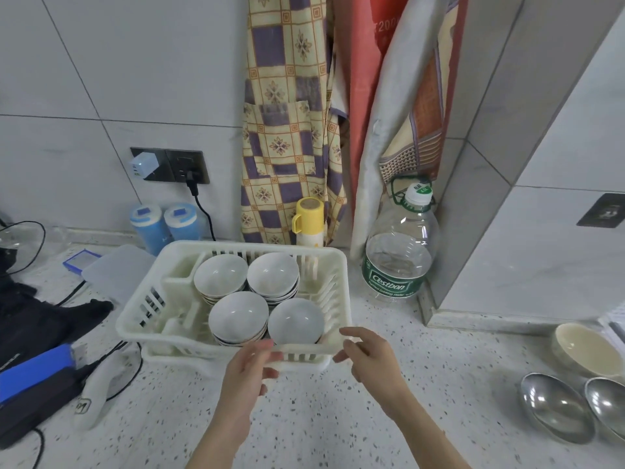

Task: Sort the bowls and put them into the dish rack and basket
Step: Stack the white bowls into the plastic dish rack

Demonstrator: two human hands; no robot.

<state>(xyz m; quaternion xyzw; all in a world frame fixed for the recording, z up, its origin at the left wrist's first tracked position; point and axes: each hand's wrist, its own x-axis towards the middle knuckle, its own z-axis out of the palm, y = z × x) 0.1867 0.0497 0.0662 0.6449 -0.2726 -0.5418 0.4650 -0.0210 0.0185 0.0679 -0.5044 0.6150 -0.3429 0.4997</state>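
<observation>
A white plastic dish rack (142, 313) stands on the speckled counter and holds several stacks of white bowls (238, 316). My left hand (252, 365) grips the rack's near rim, thumb over the top and fingers underneath. My right hand (365, 353) pinches the same rim further right, beside the front right bowl (296, 321). At the far right edge lie two steel bowls (554, 406) and a cream bowl (588, 350).
A large Cestbon water bottle (397, 252) stands right of the rack; a yellow flask (309, 220) and two blue canisters (165, 223) stand behind it. Black cables, a blue device (33, 370) and a clear lidded box (115, 270) crowd the left. An apron hangs on the wall.
</observation>
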